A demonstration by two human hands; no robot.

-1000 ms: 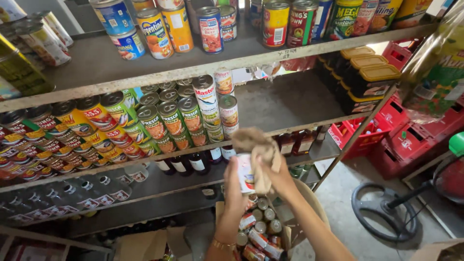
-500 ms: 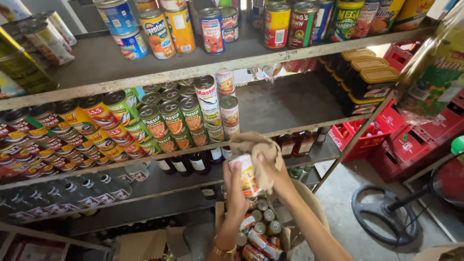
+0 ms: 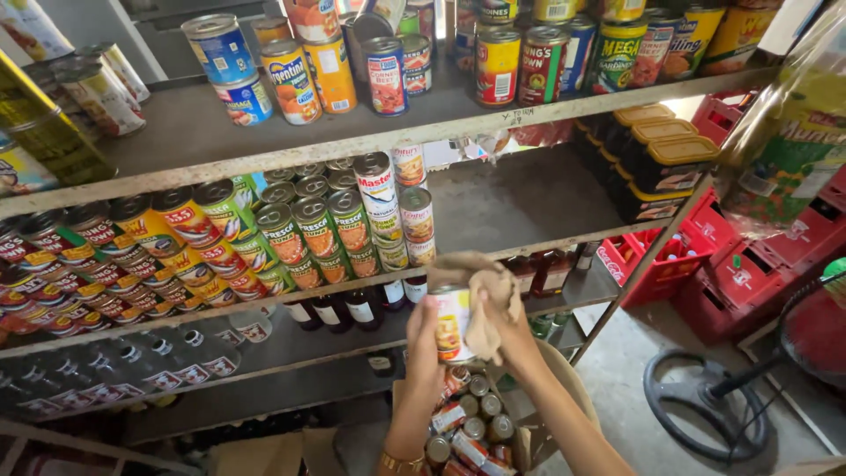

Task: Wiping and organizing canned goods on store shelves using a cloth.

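Centrally, the left hand [image 3: 426,333] grips a small cylindrical metal can with a yellow-and-white label [image 3: 452,323]; the right hand [image 3: 504,322] presses a crumpled tan cloth [image 3: 483,295] against it, above a box of cans [image 3: 467,432].

- The left hand [image 3: 425,339] held a small labelled tin can [image 3: 452,323] upright, below the middle metal shelf [image 3: 520,207].
- The right hand [image 3: 507,322] pressed a crumpled beige cloth [image 3: 483,295] on the can's top and right side.
- Directly beneath lay a container of small tin cans [image 3: 467,432].
- Red plastic crates [image 3: 749,264] sat on the floor, right.
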